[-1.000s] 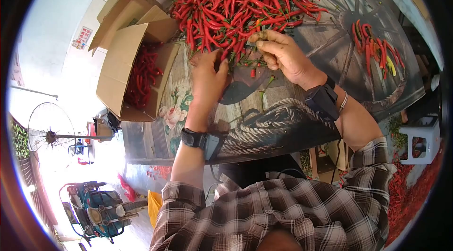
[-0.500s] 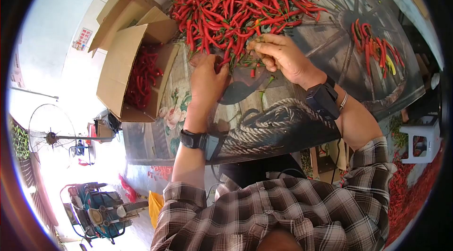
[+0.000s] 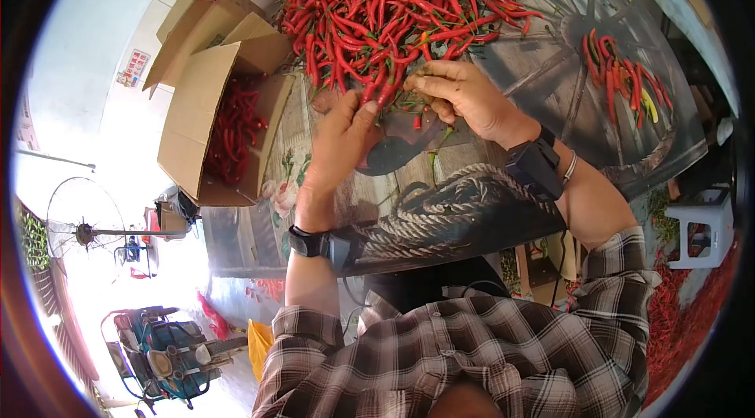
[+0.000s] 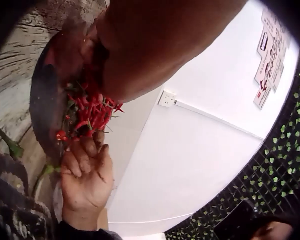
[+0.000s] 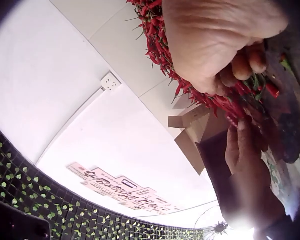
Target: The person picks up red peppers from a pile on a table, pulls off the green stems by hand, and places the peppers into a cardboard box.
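Note:
My left hand pinches red chili peppers between thumb and fingers, at the near edge of a big heap of red chilies. Close to its right, my right hand has curled fingers, its thumb and forefinger meeting at a chili's stem end; the exact grip is partly hidden. The right wrist view shows the left hand's fingers on a chili just below the right hand. A loose piece of red chili and green stems lie on the table beneath the right hand.
An open cardboard box holding red chilies tilts at the table's left. A smaller group of chilies, one of them yellow, lies at the right. A grey-white stool stands beyond the table's right edge.
My left hand has turned and moved slightly, its thumb now lying against chilies. The right hand has shifted a little left and down, towards the left hand.

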`<state>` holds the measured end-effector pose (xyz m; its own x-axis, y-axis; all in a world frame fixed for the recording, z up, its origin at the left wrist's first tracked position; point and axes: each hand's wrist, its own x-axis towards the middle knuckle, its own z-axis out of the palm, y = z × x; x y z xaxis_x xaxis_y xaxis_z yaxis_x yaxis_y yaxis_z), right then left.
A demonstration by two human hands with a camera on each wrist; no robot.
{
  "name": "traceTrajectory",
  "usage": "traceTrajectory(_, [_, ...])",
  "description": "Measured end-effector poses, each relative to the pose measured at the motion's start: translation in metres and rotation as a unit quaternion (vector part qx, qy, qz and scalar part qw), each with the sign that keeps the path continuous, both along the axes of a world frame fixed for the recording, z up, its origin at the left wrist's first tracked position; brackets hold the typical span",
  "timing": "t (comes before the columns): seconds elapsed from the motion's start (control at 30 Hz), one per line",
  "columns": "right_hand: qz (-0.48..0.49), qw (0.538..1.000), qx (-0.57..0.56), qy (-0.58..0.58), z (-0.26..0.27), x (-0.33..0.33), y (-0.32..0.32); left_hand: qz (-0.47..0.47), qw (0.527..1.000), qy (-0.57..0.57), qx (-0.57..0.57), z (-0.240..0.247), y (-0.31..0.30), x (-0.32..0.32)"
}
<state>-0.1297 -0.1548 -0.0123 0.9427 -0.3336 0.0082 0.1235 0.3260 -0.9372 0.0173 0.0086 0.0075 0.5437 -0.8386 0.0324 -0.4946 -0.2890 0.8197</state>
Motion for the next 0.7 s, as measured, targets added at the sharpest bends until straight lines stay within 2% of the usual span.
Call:
traceTrajectory(0.07, [-0.007,1.0,-0.024,0.003,0.001,0.0,0.001,-0.048,0.994,0.098,-0.021,-0.002,-0.003,-0.007])
traceTrajectory(0.1, [-0.007,1.0,-0.024,0.004,0.0,0.001,0.0,-0.048,0.994,0.099,-0.021,-0.006,-0.003,-0.006])
traceTrajectory(0.17, [-0.004,0.998,-0.055,0.004,-0.002,0.002,-0.001,-0.08,0.997,0.002,0.006,-0.014,-0.003,-0.001])
traceTrajectory(0.4, [-0.032,0.998,-0.052,0.004,-0.009,0.003,-0.002,-0.072,0.995,0.058,0.026,0.002,-0.007,-0.022])
traceTrajectory(0.5, [-0.023,0.994,-0.11,0.01,-0.009,0.004,-0.001,-0.077,0.994,0.073,-0.03,-0.004,-0.009,-0.027])
traceTrajectory(0.57, [-0.031,0.981,-0.193,0.016,-0.005,0.002,0.002,-0.09,0.995,0.026,-0.039,-0.002,-0.009,-0.027])
traceTrajectory(0.7, [-0.067,0.974,-0.215,-0.029,-0.002,0.002,0.006,-0.075,0.996,0.038,-0.042,-0.002,-0.009,-0.029])
